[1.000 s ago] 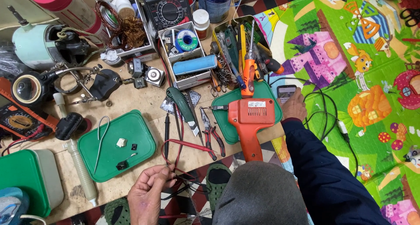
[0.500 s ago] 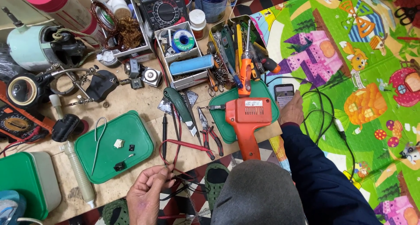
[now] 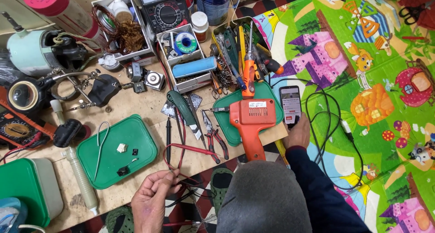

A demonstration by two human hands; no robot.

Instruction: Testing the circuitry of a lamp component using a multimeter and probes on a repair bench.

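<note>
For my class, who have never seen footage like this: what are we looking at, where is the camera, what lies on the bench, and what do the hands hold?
One camera, worn on a person's head, looks down at a cluttered workbench. The left hand pinches thin red and black wires. The right hand touches a phone lying on a colourful play mat. On the bench lie an orange soldering gun, a green tray with small parts, pliers and a meter.

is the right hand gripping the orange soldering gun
No, the right hand rests at the smartphone on the play mat, while the orange soldering gun lies untouched beside it on a green lid.
</note>
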